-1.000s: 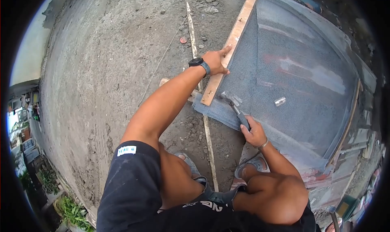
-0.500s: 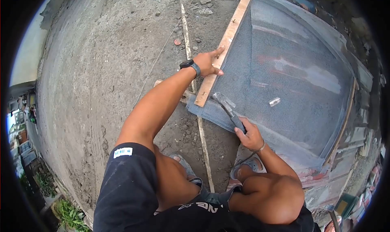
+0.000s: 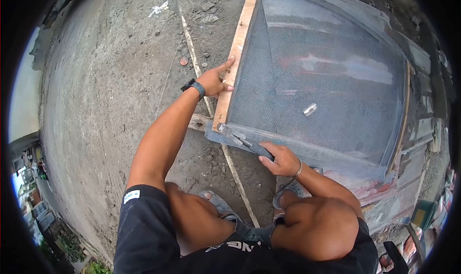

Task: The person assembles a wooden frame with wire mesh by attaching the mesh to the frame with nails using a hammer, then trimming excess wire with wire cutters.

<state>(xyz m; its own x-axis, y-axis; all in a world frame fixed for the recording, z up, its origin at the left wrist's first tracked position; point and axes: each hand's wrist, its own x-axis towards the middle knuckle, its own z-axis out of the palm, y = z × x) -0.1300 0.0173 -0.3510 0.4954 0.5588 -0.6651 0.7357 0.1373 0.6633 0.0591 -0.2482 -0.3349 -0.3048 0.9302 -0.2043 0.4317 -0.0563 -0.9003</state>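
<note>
My left hand [image 3: 212, 83] is closed over a wooden strip [image 3: 238, 38], thumb and index finger pressed along it. Several nails stand up from the strip, one of them near its lower end. Grey wire mesh [image 3: 336, 103] runs out from under the strip to the right, and a folded edge of it shows past the strip's end. In my right hand [image 3: 281, 159] is a hammer [image 3: 246, 143], held by its dark handle. The hammer's head overlaps the strip's lower end in this view, just below that nail.
A small pale wrapper [image 3: 310, 109] lies on the mesh. Under the strip's near end, a wooden piece [image 3: 199, 122] pokes out to the left. A long thin stick [image 3: 235, 175] crosses the rough dirt ground [image 3: 115, 106]. My sandalled feet are close below the mesh edge.
The hammer has swung left and down, from beside the strip onto its lower end. My left hand keeps its hold on the strip. The whole view has shifted, so things appear further left.
</note>
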